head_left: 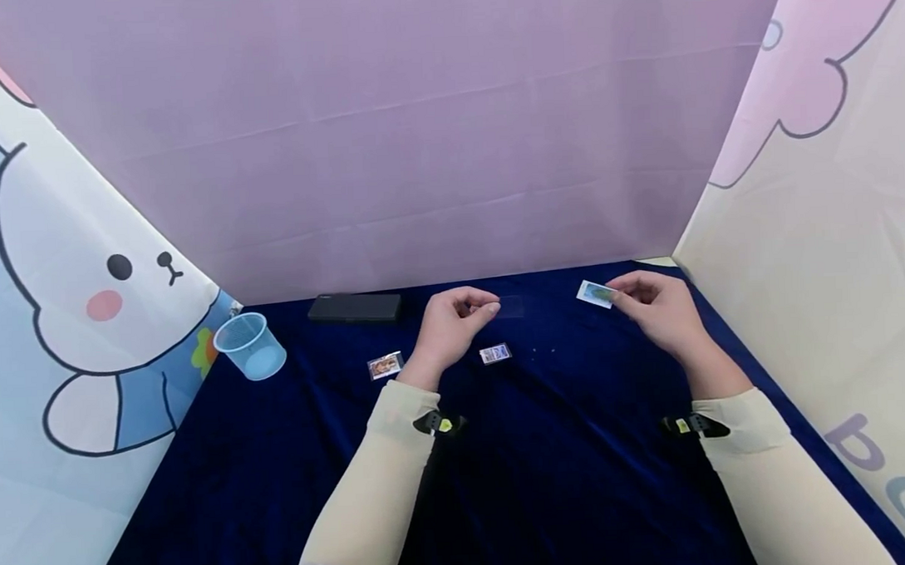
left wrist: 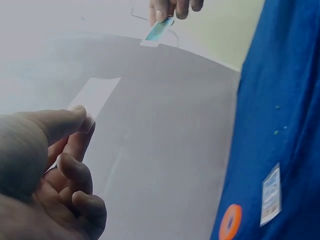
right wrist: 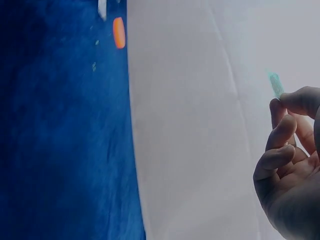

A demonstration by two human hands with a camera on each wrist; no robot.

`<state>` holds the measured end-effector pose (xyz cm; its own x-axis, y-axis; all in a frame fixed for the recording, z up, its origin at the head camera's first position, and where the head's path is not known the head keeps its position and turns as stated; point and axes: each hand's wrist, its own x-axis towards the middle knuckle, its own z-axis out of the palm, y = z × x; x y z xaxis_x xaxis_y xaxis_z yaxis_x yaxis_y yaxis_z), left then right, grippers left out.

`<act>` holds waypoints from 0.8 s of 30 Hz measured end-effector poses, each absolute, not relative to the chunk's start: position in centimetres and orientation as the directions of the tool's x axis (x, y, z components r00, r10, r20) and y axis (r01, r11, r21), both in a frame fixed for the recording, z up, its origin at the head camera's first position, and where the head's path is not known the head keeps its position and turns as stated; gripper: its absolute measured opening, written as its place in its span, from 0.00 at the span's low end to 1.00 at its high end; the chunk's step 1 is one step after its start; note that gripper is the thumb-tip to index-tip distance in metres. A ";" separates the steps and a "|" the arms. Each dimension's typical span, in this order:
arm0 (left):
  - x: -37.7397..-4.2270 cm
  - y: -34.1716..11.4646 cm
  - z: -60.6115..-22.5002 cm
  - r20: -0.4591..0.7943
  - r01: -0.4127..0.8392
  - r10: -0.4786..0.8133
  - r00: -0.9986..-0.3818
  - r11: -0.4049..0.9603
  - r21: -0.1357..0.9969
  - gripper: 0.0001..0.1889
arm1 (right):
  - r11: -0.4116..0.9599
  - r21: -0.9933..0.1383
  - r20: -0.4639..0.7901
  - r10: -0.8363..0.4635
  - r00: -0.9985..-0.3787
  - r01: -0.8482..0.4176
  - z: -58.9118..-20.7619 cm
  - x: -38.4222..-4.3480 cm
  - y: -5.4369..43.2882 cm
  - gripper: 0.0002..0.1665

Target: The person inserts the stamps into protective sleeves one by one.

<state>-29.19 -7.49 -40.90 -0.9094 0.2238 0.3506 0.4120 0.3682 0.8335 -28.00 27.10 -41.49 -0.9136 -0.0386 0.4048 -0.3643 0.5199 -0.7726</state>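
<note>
My left hand pinches a clear plastic card sleeve between thumb and forefinger, raised above the dark blue cloth. Off to the right, my right hand grips the edge of a small card with a blue-green picture and a white border. The two hands are apart, and so are the sleeve and the card. On the cloth, just below the left hand, lies a small printed card in a clear sleeve. Another sleeved picture card lies beside the left wrist.
A light blue mesh basket stands at the left, next to a flat black case near the back wall. An orange ring-like object sits on the cloth by the wall. Tiny bits lie near the middle. Fabric walls enclose three sides.
</note>
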 end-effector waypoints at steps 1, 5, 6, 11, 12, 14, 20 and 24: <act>-29.0 -7.8 -40.6 0.350 0.410 0.221 -0.910 0.365 0.836 0.05 | 0.516 -0.774 0.406 -0.039 -0.913 -0.367 -41.3 -28.0 26.8 0.09; -28.1 -9.1 -39.6 0.347 0.406 0.218 -0.912 0.359 0.840 0.04 | 0.473 -0.794 0.411 -0.047 -0.910 -0.383 -40.4 -27.8 25.6 0.07; -27.9 -9.5 -39.3 0.352 0.410 0.217 -0.910 0.358 0.839 0.03 | 0.461 -0.799 0.409 -0.054 -0.911 -0.386 -40.2 -27.8 25.3 0.07; -27.1 -10.6 -38.3 0.399 0.443 0.198 -0.895 0.309 0.841 0.04 | 0.417 -0.807 0.410 -0.114 -0.905 -0.418 -38.9 -27.6 23.6 0.05; -27.0 -10.7 -38.2 0.410 0.451 0.192 -0.892 0.295 0.842 0.04 | 0.414 -0.802 0.418 -0.126 -0.899 -0.431 -38.6 -27.6 23.2 0.05; -26.8 -10.8 -37.9 0.427 0.463 0.183 -0.886 0.279 0.841 0.06 | 0.399 -0.794 0.440 -0.143 -0.887 -0.458 -38.1 -27.6 22.6 0.04; -26.2 -11.0 -37.3 0.469 0.498 0.168 -0.867 0.267 0.825 0.09 | 0.338 -0.785 0.496 -0.161 -0.853 -0.520 -36.6 -27.2 20.7 0.07; -25.6 -11.3 -36.9 0.485 0.514 0.171 -0.857 0.238 0.824 0.10 | 0.296 -0.785 0.521 -0.161 -0.838 -0.544 -34.8 -25.6 19.5 0.08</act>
